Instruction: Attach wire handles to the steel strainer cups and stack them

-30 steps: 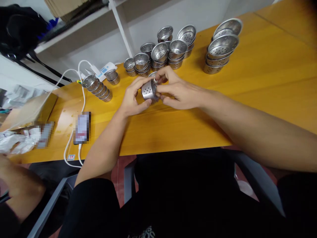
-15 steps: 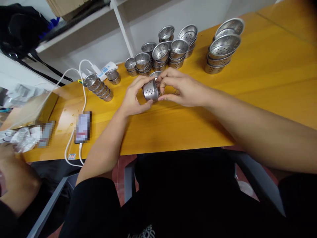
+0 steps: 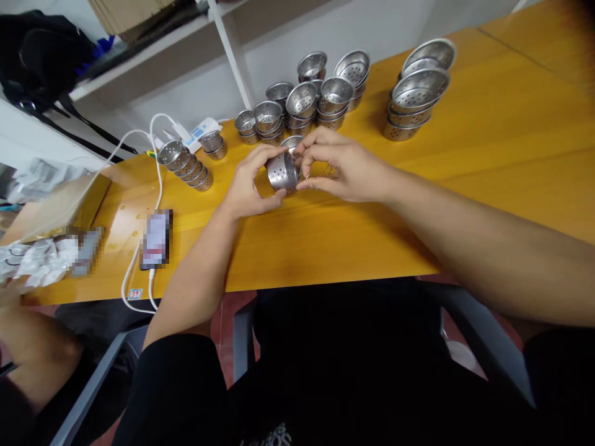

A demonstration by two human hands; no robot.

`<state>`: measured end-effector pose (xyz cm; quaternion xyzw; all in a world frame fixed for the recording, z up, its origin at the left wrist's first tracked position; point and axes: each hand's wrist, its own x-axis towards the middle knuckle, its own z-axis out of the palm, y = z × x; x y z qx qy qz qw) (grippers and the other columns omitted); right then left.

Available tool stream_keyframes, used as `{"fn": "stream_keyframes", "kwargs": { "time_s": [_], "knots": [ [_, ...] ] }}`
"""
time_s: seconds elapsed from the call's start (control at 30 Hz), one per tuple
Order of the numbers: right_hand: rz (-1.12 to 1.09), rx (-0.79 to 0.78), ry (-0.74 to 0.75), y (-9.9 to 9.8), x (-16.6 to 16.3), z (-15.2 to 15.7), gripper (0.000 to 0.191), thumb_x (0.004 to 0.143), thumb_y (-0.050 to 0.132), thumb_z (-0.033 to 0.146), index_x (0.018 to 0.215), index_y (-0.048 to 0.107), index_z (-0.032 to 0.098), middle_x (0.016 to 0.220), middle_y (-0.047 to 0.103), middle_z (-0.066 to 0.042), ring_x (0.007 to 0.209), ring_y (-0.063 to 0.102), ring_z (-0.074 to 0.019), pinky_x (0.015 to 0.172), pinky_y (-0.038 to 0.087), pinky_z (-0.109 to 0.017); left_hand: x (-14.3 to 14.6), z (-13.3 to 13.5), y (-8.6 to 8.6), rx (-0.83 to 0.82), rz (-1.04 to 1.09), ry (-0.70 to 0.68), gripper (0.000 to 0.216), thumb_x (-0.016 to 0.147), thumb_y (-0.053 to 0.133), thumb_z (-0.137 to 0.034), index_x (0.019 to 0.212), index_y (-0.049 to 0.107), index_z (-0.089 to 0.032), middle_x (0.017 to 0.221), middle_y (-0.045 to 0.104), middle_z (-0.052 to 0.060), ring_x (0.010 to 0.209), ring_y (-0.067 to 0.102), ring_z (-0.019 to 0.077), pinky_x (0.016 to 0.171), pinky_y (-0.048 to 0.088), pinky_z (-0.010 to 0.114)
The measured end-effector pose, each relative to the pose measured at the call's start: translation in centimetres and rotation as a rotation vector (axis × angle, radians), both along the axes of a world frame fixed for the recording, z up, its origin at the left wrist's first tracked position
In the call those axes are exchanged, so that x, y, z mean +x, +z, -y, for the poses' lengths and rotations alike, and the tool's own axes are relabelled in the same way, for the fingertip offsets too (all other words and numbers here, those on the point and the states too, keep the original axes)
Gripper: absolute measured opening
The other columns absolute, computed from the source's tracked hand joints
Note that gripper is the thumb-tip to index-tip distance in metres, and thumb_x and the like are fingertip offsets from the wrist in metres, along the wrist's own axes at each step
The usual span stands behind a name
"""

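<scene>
My left hand [image 3: 251, 186] is closed around a small perforated metal cup [image 3: 282, 171], thumb below and fingers above. The cup is tipped on its side over the table, its open end towards my right hand [image 3: 332, 164]. The fingers of that hand are bent and pinched together at the cup's rim. What they pinch is mostly hidden. Thin wire loops [image 3: 331, 173] show just under the right palm; whether they are held I cannot tell. Behind my hands stands another metal cup [image 3: 292, 142], partly covered by the fingers.
Stacks of perforated cups [image 3: 320, 99] line the back of the table; a larger stack [image 3: 413, 102] is at right and a leaning stack [image 3: 185, 164] at left. A phone [image 3: 156, 240] with a white cable [image 3: 124, 282] lies at left. Another person's arm [image 3: 37, 350] is at far left.
Both hands and the cup stay almost in place, with a very slight turn of the cup. At far left, the other person's arm and the plastic bags have shifted a little.
</scene>
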<state>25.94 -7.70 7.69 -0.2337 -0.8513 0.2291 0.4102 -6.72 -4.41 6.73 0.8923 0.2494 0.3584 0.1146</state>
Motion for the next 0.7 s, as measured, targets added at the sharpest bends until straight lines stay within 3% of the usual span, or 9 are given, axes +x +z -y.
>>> {"fn": "stream_keyframes", "kwargs": {
  "time_s": [0.07, 0.2, 0.23, 0.33, 0.47, 0.53, 0.63, 0.7],
  "knots": [
    [-0.024, 0.022, -0.076, -0.1, 0.2, -0.3, 0.051, 0.115, 0.088, 0.084, 0.125, 0.091, 0.034, 0.159, 0.08, -0.016, 0.154, 0.074, -0.0509, 0.141, 0.06, -0.079, -0.4, -0.6, -0.6, 0.009, 0.028, 0.024, 0.11, 0.097, 0.077, -0.113, 0.179, 0.069, -0.04, 0.164, 0.082, 0.014, 0.154, 0.082, 0.0472, 0.137, 0.069, 0.075],
    [-0.034, 0.056, -0.183, -0.8, 1.9, -2.3, 0.055, 0.114, 0.087, 0.087, 0.131, 0.089, 0.035, 0.16, 0.078, -0.017, 0.158, 0.07, -0.0526, 0.144, 0.057, -0.08, -1.5, -2.9, -2.5, 0.055, 0.162, 0.123, 0.135, 0.092, 0.074, -0.119, 0.198, 0.039, -0.043, 0.182, 0.068, 0.017, 0.172, 0.072, 0.0518, 0.15, 0.057, 0.076],
    [0.002, 0.045, -0.184, -1.3, 2.6, -3.1, 0.058, 0.114, 0.087, 0.089, 0.13, 0.089, 0.033, 0.157, 0.079, -0.018, 0.155, 0.072, -0.0518, 0.143, 0.059, -0.078, -1.9, -3.5, -2.9, 0.066, 0.179, 0.139, 0.137, 0.091, 0.075, -0.12, 0.198, 0.039, -0.043, 0.184, 0.067, 0.017, 0.174, 0.07, 0.0525, 0.153, 0.054, 0.077],
    [0.231, -0.026, -0.14, -3.4, 4.5, -5.5, 0.065, 0.109, 0.09, 0.093, 0.116, 0.088, 0.029, 0.146, 0.08, -0.02, 0.13, 0.082, -0.0475, 0.128, 0.069, -0.074, -2.7, -4.3, -3.7, 0.045, 0.168, 0.165, 0.124, 0.09, 0.082, -0.116, 0.186, 0.06, -0.04, 0.179, 0.072, 0.017, 0.173, 0.07, 0.0526, 0.154, 0.053, 0.078],
    [0.393, -0.108, -0.193, -5.6, 5.5, -7.0, 0.055, 0.101, 0.097, 0.084, 0.114, 0.09, 0.03, 0.132, 0.083, -0.017, 0.126, 0.084, -0.0479, 0.127, 0.068, -0.075, -2.8, -3.9, -3.7, -0.051, 0.1, 0.174, 0.116, 0.092, 0.089, -0.11, 0.179, 0.072, -0.036, 0.173, 0.08, 0.018, 0.168, 0.076, 0.0488, 0.148, 0.059, 0.077],
    [0.361, -0.086, -0.212, -5.5, 4.9, -6.5, 0.055, 0.102, 0.096, 0.078, 0.126, 0.091, 0.029, 0.136, 0.085, -0.018, 0.13, 0.084, -0.0501, 0.128, 0.068, -0.077, -2.5, -3.5, -3.5, -0.078, 0.081, 0.159, 0.115, 0.092, 0.092, -0.107, 0.182, 0.072, -0.038, 0.175, 0.08, 0.018, 0.169, 0.076, 0.048, 0.149, 0.058, 0.077],
    [0.171, -0.015, -0.206, -4.1, 3.2, -4.7, 0.068, 0.11, 0.088, 0.074, 0.16, 0.086, 0.027, 0.159, 0.083, -0.022, 0.144, 0.082, -0.0545, 0.134, 0.065, -0.08, -1.9, -3.0, -3.2, -0.086, 0.079, 0.145, 0.115, 0.091, 0.095, -0.105, 0.182, 0.073, -0.039, 0.176, 0.081, 0.017, 0.17, 0.076, 0.0475, 0.15, 0.057, 0.078],
    [0.082, 0.002, -0.157, -3.2, 1.9, -3.3, 0.071, 0.116, 0.084, 0.074, 0.173, 0.081, 0.032, 0.167, 0.082, -0.02, 0.148, 0.081, -0.0522, 0.138, 0.064, -0.078, -1.5, -2.7, -3.0, -0.098, 0.081, 0.142, 0.116, 0.09, 0.096, -0.106, 0.182, 0.074, -0.039, 0.175, 0.082, 0.017, 0.168, 0.078, 0.0471, 0.15, 0.059, 0.078]
  ]
}}
